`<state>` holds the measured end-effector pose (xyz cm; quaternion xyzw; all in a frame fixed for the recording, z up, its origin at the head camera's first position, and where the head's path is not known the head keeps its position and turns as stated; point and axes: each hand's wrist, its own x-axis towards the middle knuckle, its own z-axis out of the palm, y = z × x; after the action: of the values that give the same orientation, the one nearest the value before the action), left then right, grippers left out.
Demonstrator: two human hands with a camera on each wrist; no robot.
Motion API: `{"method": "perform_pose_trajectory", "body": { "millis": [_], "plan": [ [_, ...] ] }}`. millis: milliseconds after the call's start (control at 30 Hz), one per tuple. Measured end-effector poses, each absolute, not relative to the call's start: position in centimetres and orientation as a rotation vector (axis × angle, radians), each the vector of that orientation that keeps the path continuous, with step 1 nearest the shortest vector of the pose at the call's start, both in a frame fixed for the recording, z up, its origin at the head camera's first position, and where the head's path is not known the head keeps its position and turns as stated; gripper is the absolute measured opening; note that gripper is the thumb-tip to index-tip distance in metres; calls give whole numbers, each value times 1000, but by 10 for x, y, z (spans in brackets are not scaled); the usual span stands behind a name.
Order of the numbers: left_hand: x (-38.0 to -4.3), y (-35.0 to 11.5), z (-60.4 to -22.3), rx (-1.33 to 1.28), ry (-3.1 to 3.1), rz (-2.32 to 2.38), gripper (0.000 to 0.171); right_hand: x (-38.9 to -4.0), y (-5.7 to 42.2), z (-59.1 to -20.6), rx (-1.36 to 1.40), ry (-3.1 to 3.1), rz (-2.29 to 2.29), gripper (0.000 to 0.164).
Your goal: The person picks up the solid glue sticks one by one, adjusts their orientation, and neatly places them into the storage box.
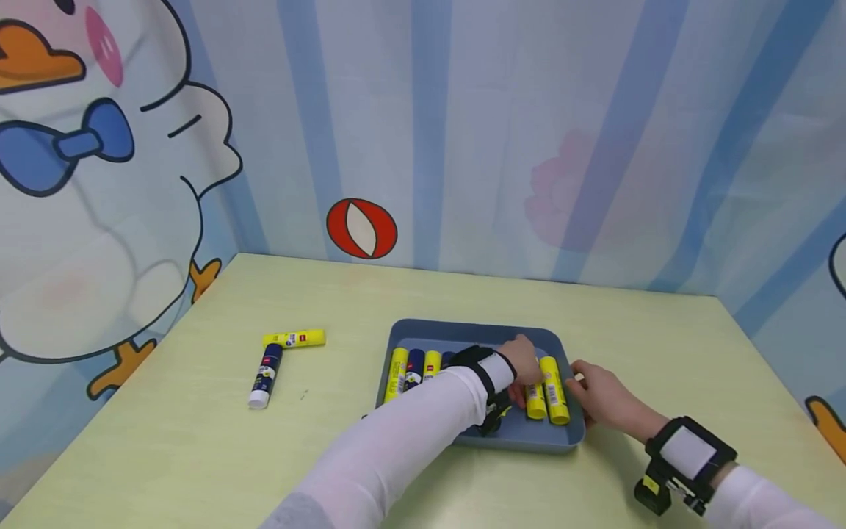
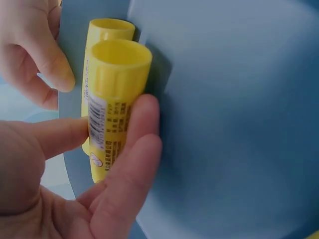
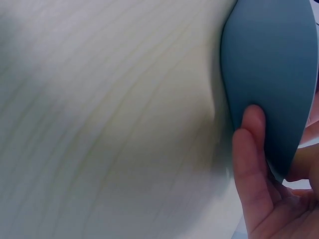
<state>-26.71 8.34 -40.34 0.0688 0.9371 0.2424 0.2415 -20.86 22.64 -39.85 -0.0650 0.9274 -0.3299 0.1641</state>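
Observation:
My left hand [image 1: 522, 360] reaches into the right half of a blue-grey tray [image 1: 476, 328]. Between thumb and fingers it pinches a yellow glue stick [image 2: 112, 89], seen close up in the left wrist view. Another yellow glue stick [image 1: 554, 389] lies beside it, along the tray's right wall. My right hand [image 1: 604, 393] holds that right side of the tray from outside. In the right wrist view its fingers [image 3: 251, 164] lie against the outer wall, with the thumb at the rim. Yellow and navy glue sticks [image 1: 396, 373] stand in a row at the tray's left, partly hidden by my left arm.
On the table [image 1: 198, 455], left of the tray, lie a yellow glue stick [image 1: 294, 338] and a navy glue stick with a white cap [image 1: 266, 376], their ends close together. A printed cloth backdrop [image 1: 463, 147] rises behind the table's far edge.

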Motion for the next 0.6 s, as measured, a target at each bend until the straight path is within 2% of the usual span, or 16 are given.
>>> {"method": "perform_pose_trajectory", "body": {
  "millis": [433,600],
  "plan": [
    [-258,78,-385,190,2587,693,59,-211,229,-398,-245,2657,-944,27],
    [-256,65,-373,284,2634,700,57,-209,229,-401,-243,2652,-950,26]
  ]
}}
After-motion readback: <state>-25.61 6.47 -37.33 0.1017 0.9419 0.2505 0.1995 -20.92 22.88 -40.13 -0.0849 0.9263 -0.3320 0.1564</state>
